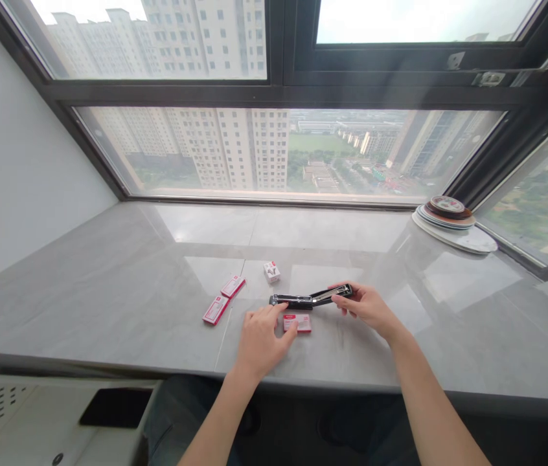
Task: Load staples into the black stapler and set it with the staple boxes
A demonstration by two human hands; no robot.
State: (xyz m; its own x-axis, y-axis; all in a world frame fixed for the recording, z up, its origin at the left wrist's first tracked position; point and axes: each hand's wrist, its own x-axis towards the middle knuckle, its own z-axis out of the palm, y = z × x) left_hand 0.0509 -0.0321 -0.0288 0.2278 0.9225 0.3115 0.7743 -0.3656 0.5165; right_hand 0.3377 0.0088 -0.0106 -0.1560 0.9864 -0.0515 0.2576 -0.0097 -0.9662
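Observation:
A black stapler lies folded wide open on the grey stone ledge, its metal inner parts facing up. My right hand pinches the raised right arm of the stapler between thumb and fingers. At the left end, fingertips of my left hand rest against the stapler's near edge, with the thumb spread apart. That thumb is over or beside a red-and-white staple box, just in front of the stapler; whether it touches the box I cannot tell. Some of the left fingers are hidden behind the hand.
Two more red-and-white boxes lie end to end on the left. Behind the stapler stands a small white box. Stacked plates or lids sit at the back right by the window. A white perforated appliance is below the ledge.

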